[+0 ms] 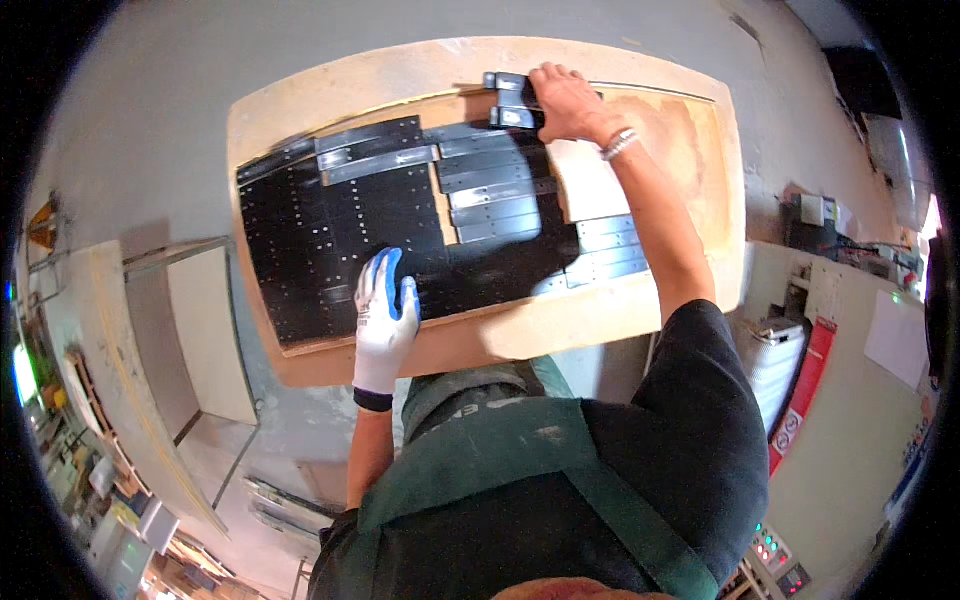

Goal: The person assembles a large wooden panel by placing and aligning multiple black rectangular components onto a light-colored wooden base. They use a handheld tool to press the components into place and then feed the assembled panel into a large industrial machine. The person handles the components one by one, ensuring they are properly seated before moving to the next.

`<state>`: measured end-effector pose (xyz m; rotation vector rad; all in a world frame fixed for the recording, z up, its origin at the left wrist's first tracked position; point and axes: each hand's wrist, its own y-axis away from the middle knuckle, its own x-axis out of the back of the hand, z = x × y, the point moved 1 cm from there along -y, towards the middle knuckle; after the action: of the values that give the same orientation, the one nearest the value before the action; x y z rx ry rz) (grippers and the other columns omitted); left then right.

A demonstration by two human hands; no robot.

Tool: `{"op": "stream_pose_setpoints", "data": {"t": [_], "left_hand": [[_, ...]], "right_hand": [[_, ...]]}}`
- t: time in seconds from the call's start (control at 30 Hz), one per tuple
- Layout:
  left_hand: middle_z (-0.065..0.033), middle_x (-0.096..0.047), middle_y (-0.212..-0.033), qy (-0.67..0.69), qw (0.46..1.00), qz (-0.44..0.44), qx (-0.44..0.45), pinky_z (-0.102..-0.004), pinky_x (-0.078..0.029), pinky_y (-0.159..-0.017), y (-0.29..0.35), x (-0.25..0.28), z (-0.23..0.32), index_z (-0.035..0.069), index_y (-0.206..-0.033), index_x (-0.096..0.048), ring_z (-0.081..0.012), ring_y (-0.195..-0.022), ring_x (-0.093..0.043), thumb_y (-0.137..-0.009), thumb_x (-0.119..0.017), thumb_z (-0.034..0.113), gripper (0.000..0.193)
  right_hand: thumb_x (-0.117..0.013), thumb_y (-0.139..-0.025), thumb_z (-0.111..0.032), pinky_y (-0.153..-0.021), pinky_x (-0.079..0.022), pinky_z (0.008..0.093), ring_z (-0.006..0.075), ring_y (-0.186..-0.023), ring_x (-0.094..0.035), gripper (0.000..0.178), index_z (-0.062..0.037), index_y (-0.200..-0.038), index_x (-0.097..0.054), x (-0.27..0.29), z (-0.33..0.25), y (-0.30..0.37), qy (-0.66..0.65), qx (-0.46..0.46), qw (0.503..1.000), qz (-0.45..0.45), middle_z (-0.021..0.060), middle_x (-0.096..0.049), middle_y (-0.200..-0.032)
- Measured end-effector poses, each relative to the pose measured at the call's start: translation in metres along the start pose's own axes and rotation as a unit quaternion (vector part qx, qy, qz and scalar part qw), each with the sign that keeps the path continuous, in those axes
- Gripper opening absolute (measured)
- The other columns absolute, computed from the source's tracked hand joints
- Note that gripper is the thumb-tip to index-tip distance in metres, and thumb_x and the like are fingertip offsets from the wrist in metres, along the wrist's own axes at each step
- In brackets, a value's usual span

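Note:
A wooden board (370,80) with a raised rim lies in front of me, largely covered with rows of flat black strips (370,210) dotted with small holes. My left hand (386,315), in a white glove with blue fingertips, hovers over or rests on the near strips; its thumb and fingers are apart, holding nothing. At the board's far side my bare right hand (568,102), a bracelet on its wrist, grips a few black strips (515,103). The palm hides part of them. More strips (608,250) lie beside a pale sheet (590,182) under my right forearm.
Bare wood with a brownish stain (655,140) shows at the board's right. A wooden frame (185,320) stands to the left. On the right are a red panel (805,390), a silvery ribbed object (772,362) and a control box with lit buttons (770,545).

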<state>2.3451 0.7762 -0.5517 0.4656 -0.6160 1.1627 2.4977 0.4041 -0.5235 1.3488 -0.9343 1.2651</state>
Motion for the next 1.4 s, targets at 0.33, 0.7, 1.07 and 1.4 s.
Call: {"op": "stream_pose_setpoints", "data": {"t": [0.33, 0.7, 1.07, 1.4], "left_hand": [[-0.0195, -0.052, -0.132, -0.039, 0.994, -0.045, -0.092, -0.0468, -0.034, -0.108, -0.034, -0.018, 0.009, 0.002, -0.131, -0.051, -0.0377, -0.125, -0.046, -0.089, -0.058, 0.014, 0.044], [-0.0211, -0.055, -0.128, -0.076, 0.991, -0.041, -0.101, -0.0452, -0.039, -0.104, -0.062, -0.060, 0.050, 0.001, -0.129, -0.052, -0.0386, -0.120, -0.050, -0.090, -0.058, 0.008, 0.040], [-0.0179, -0.053, -0.130, -0.087, 0.992, -0.006, -0.091, -0.0461, -0.036, -0.105, -0.083, -0.090, 0.086, 0.003, -0.129, -0.053, -0.0369, -0.123, -0.048, -0.086, -0.063, 0.012, 0.045], [-0.0184, -0.055, -0.129, -0.121, 0.986, -0.017, -0.115, -0.0435, -0.038, -0.106, -0.123, -0.104, 0.101, 0.004, -0.130, -0.053, -0.0356, -0.123, -0.049, -0.088, -0.062, 0.009, 0.043]], "right_hand": [[-0.085, -0.053, -0.018, -0.100, -0.043, 0.0473, 0.0370, -0.116, -0.051, 0.096, -0.0101, -0.138, -0.040, -0.057, 0.091, 0.142, -0.049, -0.049, 0.994, -0.080, 0.0170, -0.051, -0.123], [-0.086, -0.053, -0.018, -0.099, -0.045, 0.0452, 0.0349, -0.116, -0.050, 0.087, 0.0051, -0.127, -0.047, -0.040, 0.044, 0.148, -0.055, 0.052, 0.981, -0.179, 0.0179, -0.049, -0.124], [-0.081, -0.061, -0.023, -0.098, -0.046, 0.0485, 0.0350, -0.114, -0.054, 0.091, -0.0025, -0.139, -0.038, -0.028, 0.095, 0.089, -0.070, 0.023, 0.992, -0.100, 0.0180, -0.052, -0.125], [-0.049, -0.094, -0.051, -0.117, -0.019, 0.0497, 0.0326, -0.143, -0.025, 0.073, 0.0007, -0.144, -0.034, -0.095, 0.090, 0.123, -0.048, 0.101, 0.992, 0.063, 0.0161, -0.033, -0.152]]}}
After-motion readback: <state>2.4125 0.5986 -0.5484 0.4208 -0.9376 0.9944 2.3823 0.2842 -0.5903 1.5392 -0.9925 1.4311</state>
